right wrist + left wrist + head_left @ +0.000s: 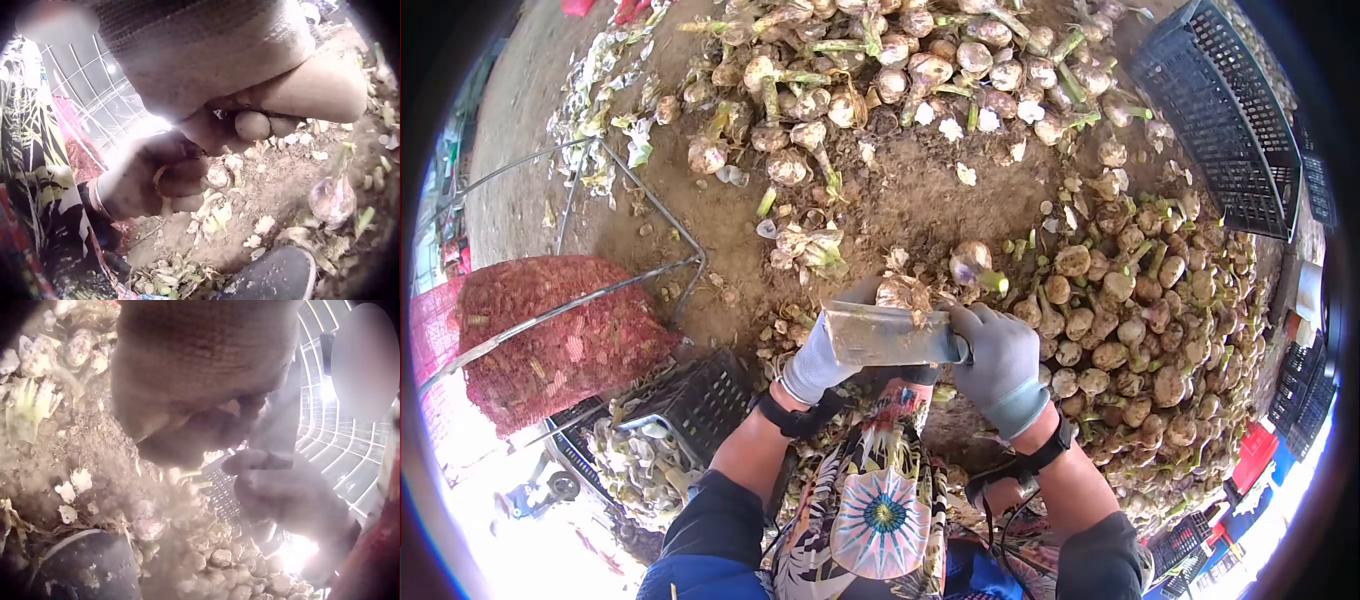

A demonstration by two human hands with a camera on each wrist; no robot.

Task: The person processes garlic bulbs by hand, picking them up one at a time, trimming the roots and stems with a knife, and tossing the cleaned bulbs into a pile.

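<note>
Both hands wear pale grey gloves. The right hand (pixel 1000 365) grips a broad-bladed knife (pixel 885 335), its wide flat metal blade lying crosswise in front of the body. Behind the blade, the left hand (pixel 815 362) holds a garlic bulb (pixel 902 293) with dry, dirty skin; most of the left fingers are hidden by the blade. In the left wrist view the left hand (pixel 203 369) fills the top, with the right hand (pixel 287 494) below the blade (pixel 281 419). Shadow darkens the left hand (pixel 156 178) in the right wrist view.
Uncut garlic with green stems (pixel 900 75) is heaped ahead. A pile of trimmed bulbs (pixel 1140 330) lies at right, and a single bulb (pixel 970 262) rests near the right hand. Around stand a black crate (pixel 1220 120), a red mesh sack (pixel 565 330) and a metal frame (pixel 650 200).
</note>
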